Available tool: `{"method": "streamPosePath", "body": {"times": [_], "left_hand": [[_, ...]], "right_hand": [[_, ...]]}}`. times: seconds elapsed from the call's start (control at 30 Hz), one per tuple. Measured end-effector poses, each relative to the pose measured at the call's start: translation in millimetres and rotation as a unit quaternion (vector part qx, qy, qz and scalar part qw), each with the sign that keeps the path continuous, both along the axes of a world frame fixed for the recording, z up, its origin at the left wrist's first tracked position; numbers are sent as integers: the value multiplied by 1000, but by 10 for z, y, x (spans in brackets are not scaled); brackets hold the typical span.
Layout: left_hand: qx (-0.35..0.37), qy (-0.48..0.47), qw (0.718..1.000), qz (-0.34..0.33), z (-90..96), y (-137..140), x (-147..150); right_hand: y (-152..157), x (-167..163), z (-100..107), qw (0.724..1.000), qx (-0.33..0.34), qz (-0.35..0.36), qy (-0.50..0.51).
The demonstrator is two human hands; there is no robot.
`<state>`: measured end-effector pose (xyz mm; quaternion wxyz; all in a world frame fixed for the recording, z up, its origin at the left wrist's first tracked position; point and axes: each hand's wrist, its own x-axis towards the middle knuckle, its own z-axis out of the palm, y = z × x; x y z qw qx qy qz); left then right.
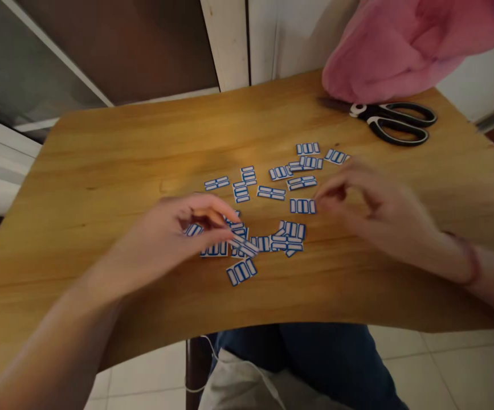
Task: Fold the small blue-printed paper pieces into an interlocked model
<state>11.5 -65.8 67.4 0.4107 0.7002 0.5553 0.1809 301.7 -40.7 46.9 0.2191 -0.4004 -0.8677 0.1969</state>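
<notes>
Left hand (176, 230) pinches, thumb (212, 237) just below the bent index finger (215, 205); right hand (383, 210), blurred, curls its fingers (351, 177), wrist (452, 256) behind them.

The left hand (187, 228) and right hand (370, 208) were bare, as were both forearms (80, 319) over the surface (178, 136). A thin, dark reddish band (472, 261) circled the right wrist, its detail blurred. Below the near edge of the surface showed dark blue legwear (336, 359) and a pale greyish garment (233, 384), with a slim white cord (268, 382) trailing across it.
</notes>
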Motion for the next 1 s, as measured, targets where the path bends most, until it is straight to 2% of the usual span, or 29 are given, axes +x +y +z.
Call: {"method": "streamPosePath", "body": {"times": [0.1,0.2,0.3,0.37,0.43,0.53,0.63,0.7,0.73,0.87,1.0], "left_hand": [[19,6,999,-47,-16,-207,297],[54,-23,997,-59,-126,-405,519],[112,-21,990,-88,-289,-524,601],[159,14,980,-122,-394,-554,611],[215,68,961,-162,-472,-559,606],[311,127,915,-223,-507,-538,573],[384,125,861,-310,-438,-478,495],[406,111,827,-372,-363,-430,435],[406,109,820,-388,-329,-413,412],[371,148,847,-351,-298,-452,430],[382,208,843,-316,-410,-602,551]], "right_hand": [[-48,-124,-166,997,42,41,-44],[-108,-187,-285,996,25,55,-72],[-118,-185,-321,995,19,61,-78],[-107,-174,-323,994,7,65,-83],[-94,-168,-321,995,-11,62,-76],[-81,-169,-303,996,-33,60,-65],[-64,-164,-249,993,-67,76,-53],[-48,-148,-196,992,-97,80,-33],[-40,-137,-169,990,-113,78,-23],[-44,-91,-91,980,-184,74,17],[-106,-85,-75,958,-266,99,49]]}}
